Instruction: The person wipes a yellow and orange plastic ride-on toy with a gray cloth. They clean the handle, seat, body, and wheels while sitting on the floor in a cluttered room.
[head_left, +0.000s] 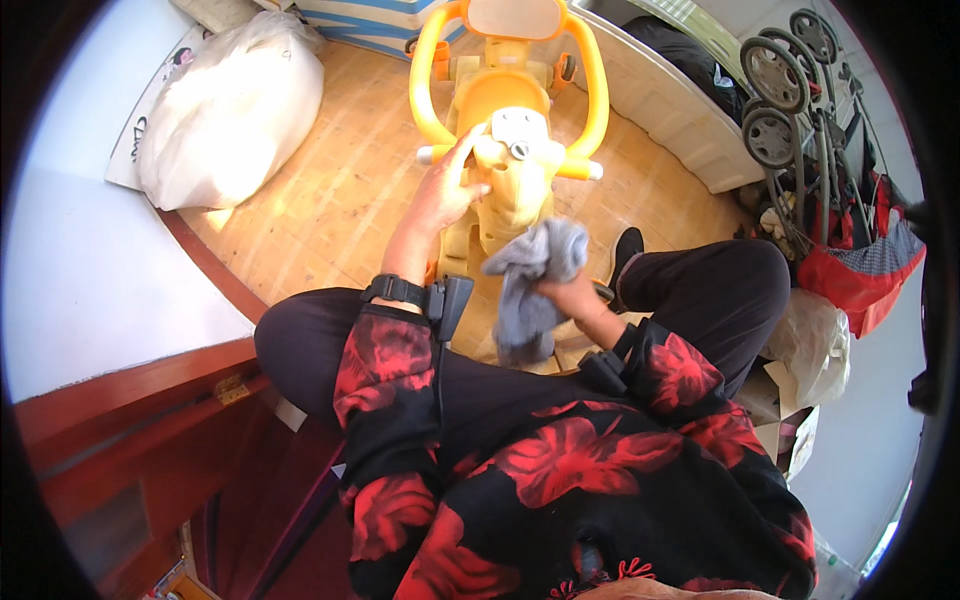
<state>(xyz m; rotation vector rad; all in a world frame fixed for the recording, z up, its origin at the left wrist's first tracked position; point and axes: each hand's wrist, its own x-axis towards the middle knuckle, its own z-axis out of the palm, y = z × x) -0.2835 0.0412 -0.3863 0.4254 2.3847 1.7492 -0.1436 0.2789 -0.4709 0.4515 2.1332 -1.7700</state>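
Observation:
A yellow and orange child's ride-on toy (517, 187) stands on the floor in front of me. It has an orange seat (502, 94) and a large looped handle (598, 90). My left hand (450, 187) grips the side of the toy's pale yellow front part, thumb and fingers spread around it. Close by is a pale panel with a round knob (519, 150). A crumpled grey cloth (532, 277) hangs from my right hand (577, 296), just on my side of the toy. Cloth and hand look slightly blurred.
A full white plastic bag (232, 112) leans at the left wall. Along the right are a white panel (675, 127), a folded stroller (817, 127) with a red fabric part (862, 277), and a clear plastic bag (810, 345). A reddish-brown door frame (150, 390) borders my left side.

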